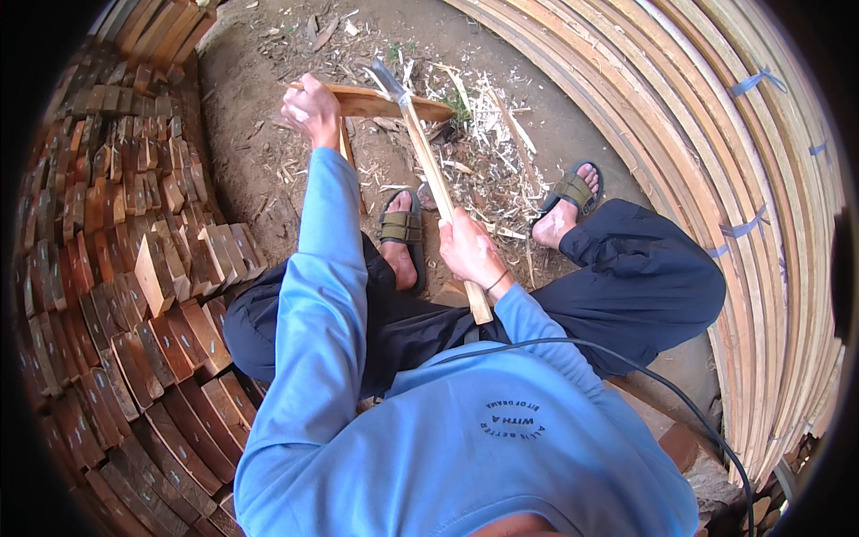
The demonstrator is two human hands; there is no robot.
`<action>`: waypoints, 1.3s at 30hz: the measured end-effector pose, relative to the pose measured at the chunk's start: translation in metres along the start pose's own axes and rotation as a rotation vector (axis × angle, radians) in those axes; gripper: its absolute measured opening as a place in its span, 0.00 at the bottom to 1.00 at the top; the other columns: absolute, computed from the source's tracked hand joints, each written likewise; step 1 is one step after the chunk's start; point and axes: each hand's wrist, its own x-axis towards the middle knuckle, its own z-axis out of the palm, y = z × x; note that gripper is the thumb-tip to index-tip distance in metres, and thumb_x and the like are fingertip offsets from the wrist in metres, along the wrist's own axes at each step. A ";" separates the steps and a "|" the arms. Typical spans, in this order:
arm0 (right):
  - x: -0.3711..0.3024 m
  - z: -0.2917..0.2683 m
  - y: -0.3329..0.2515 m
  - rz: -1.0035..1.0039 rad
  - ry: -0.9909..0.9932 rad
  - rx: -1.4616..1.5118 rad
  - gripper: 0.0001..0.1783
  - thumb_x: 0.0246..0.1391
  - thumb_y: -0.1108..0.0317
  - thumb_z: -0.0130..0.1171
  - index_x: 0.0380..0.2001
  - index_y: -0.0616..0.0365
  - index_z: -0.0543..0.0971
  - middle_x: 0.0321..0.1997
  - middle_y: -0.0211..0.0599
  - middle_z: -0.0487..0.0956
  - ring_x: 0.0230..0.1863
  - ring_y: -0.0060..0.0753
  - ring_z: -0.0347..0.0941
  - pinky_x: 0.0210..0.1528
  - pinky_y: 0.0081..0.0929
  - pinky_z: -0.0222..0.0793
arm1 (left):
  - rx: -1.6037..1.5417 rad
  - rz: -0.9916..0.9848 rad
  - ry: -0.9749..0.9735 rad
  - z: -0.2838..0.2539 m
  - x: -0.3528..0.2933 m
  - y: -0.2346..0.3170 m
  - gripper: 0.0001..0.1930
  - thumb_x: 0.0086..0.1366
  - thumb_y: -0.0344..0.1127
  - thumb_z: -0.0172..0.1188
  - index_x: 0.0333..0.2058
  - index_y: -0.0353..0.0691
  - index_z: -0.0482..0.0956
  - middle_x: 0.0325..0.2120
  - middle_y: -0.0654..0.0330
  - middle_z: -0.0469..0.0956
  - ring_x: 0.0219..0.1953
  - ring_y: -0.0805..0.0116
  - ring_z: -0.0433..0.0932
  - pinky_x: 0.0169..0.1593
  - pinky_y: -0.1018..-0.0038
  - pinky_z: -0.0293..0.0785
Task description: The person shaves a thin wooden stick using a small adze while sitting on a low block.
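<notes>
My left hand (311, 109) is closed round the left end of a short brown wooden board (358, 101), which points away to the right above the ground. My right hand (472, 247) grips the long pale wooden handle of a hatchet (428, 154) near its lower part. Its grey metal head (388, 80) is up at the board, overlapping it in view; whether blade and wood touch I cannot tell. Below my left hand a narrow wooden strip (347, 143) runs down toward my left foot.
Pale wood shavings (501, 125) and chips litter the dirt ground around the board. Stacked brown timber (134, 268) rises along the left. Long pale planks (725, 179) tied with blue strips curve along the right. My sandalled feet (565, 210) are close by. A black cable (644, 365) crosses my lap.
</notes>
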 end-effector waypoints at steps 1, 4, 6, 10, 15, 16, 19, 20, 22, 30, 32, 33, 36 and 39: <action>-0.002 0.000 0.000 -0.049 0.031 -0.005 0.12 0.63 0.64 0.50 0.36 0.66 0.70 0.28 0.61 0.77 0.34 0.67 0.75 0.39 0.56 0.69 | 0.007 -0.011 0.006 0.001 0.003 -0.004 0.26 0.57 0.46 0.47 0.29 0.22 0.81 0.27 0.32 0.80 0.35 0.35 0.81 0.45 0.50 0.71; -0.033 -0.007 0.017 -0.272 0.114 0.050 0.11 0.62 0.66 0.50 0.36 0.65 0.69 0.25 0.59 0.76 0.31 0.67 0.75 0.35 0.56 0.69 | 0.010 -0.031 -0.004 0.000 0.021 -0.037 0.27 0.58 0.45 0.47 0.29 0.20 0.81 0.31 0.31 0.80 0.37 0.35 0.81 0.48 0.51 0.72; -0.047 -0.003 0.022 -0.240 0.090 0.056 0.10 0.62 0.67 0.51 0.36 0.65 0.69 0.23 0.58 0.76 0.30 0.67 0.75 0.34 0.56 0.70 | -0.017 -0.091 0.025 -0.001 0.024 -0.050 0.26 0.58 0.45 0.47 0.29 0.21 0.81 0.31 0.31 0.80 0.37 0.35 0.81 0.48 0.51 0.72; -0.001 0.006 0.007 0.008 -0.003 0.168 0.08 0.63 0.69 0.50 0.36 0.64 0.69 0.21 0.54 0.76 0.23 0.56 0.77 0.26 0.52 0.70 | -0.024 -0.061 0.005 0.002 -0.004 -0.018 0.25 0.58 0.45 0.47 0.28 0.22 0.80 0.28 0.32 0.80 0.33 0.37 0.80 0.44 0.50 0.71; 0.003 -0.035 -0.008 -0.052 0.147 0.323 0.09 0.67 0.68 0.45 0.36 0.63 0.70 0.16 0.35 0.73 0.11 0.32 0.71 0.14 0.31 0.68 | -0.081 -0.113 -0.014 -0.006 0.008 -0.047 0.25 0.58 0.45 0.47 0.23 0.21 0.78 0.25 0.34 0.79 0.30 0.37 0.80 0.41 0.50 0.70; -0.007 -0.049 -0.018 0.031 0.073 0.399 0.09 0.67 0.68 0.46 0.37 0.64 0.70 0.17 0.38 0.73 0.12 0.32 0.72 0.14 0.32 0.67 | -0.054 -0.095 0.034 -0.007 0.011 -0.060 0.25 0.58 0.44 0.47 0.24 0.21 0.78 0.24 0.34 0.79 0.31 0.37 0.79 0.41 0.50 0.69; -0.017 -0.050 -0.008 0.143 0.019 0.341 0.10 0.65 0.66 0.48 0.37 0.65 0.70 0.20 0.46 0.76 0.17 0.42 0.76 0.19 0.39 0.69 | -0.043 -0.077 0.033 -0.005 0.006 -0.052 0.24 0.59 0.44 0.46 0.24 0.23 0.78 0.24 0.34 0.79 0.31 0.36 0.79 0.42 0.49 0.68; -0.017 -0.045 -0.001 0.153 0.022 0.273 0.11 0.65 0.66 0.49 0.38 0.66 0.71 0.21 0.49 0.77 0.19 0.46 0.77 0.22 0.42 0.71 | -0.054 -0.077 0.026 -0.006 0.005 -0.050 0.24 0.59 0.44 0.46 0.25 0.23 0.78 0.25 0.34 0.79 0.31 0.36 0.79 0.43 0.49 0.68; -0.019 -0.035 0.010 0.068 0.016 0.154 0.13 0.64 0.64 0.50 0.38 0.66 0.71 0.23 0.53 0.78 0.25 0.56 0.77 0.29 0.47 0.72 | -0.069 -0.080 0.013 -0.008 0.001 -0.049 0.23 0.59 0.44 0.47 0.25 0.24 0.79 0.26 0.34 0.79 0.31 0.35 0.79 0.43 0.49 0.68; -0.023 -0.013 0.016 0.028 -0.055 0.041 0.18 0.63 0.61 0.49 0.39 0.70 0.72 0.34 0.64 0.78 0.39 0.66 0.76 0.42 0.52 0.71 | -0.033 -0.096 0.007 -0.006 0.004 -0.047 0.23 0.59 0.43 0.47 0.27 0.23 0.80 0.28 0.34 0.80 0.33 0.35 0.79 0.44 0.50 0.69; -0.024 -0.013 0.015 0.020 -0.059 0.030 0.17 0.63 0.61 0.49 0.39 0.70 0.71 0.33 0.64 0.78 0.38 0.66 0.76 0.42 0.53 0.71 | -0.024 -0.090 0.000 -0.007 0.005 -0.046 0.23 0.59 0.43 0.47 0.28 0.22 0.80 0.28 0.33 0.80 0.34 0.35 0.79 0.45 0.50 0.69; -0.024 -0.013 0.015 0.010 -0.052 0.026 0.17 0.63 0.62 0.50 0.38 0.70 0.71 0.33 0.64 0.78 0.37 0.66 0.76 0.41 0.53 0.71 | -0.021 -0.081 -0.001 -0.007 0.006 -0.046 0.23 0.59 0.43 0.47 0.28 0.22 0.80 0.28 0.33 0.79 0.33 0.34 0.79 0.45 0.50 0.69; -0.026 -0.010 0.018 -0.086 0.022 -0.046 0.14 0.62 0.65 0.50 0.37 0.70 0.70 0.28 0.62 0.77 0.34 0.67 0.76 0.39 0.54 0.71 | -0.035 -0.069 -0.002 -0.009 0.003 -0.044 0.24 0.59 0.43 0.47 0.28 0.22 0.80 0.28 0.32 0.79 0.34 0.34 0.79 0.45 0.50 0.69; -0.021 -0.001 0.023 -0.171 0.046 -0.059 0.12 0.61 0.68 0.51 0.35 0.70 0.69 0.23 0.60 0.76 0.30 0.67 0.76 0.36 0.55 0.70 | -0.040 -0.066 -0.001 -0.007 0.002 -0.042 0.25 0.60 0.43 0.46 0.28 0.21 0.80 0.28 0.32 0.79 0.34 0.33 0.79 0.46 0.49 0.69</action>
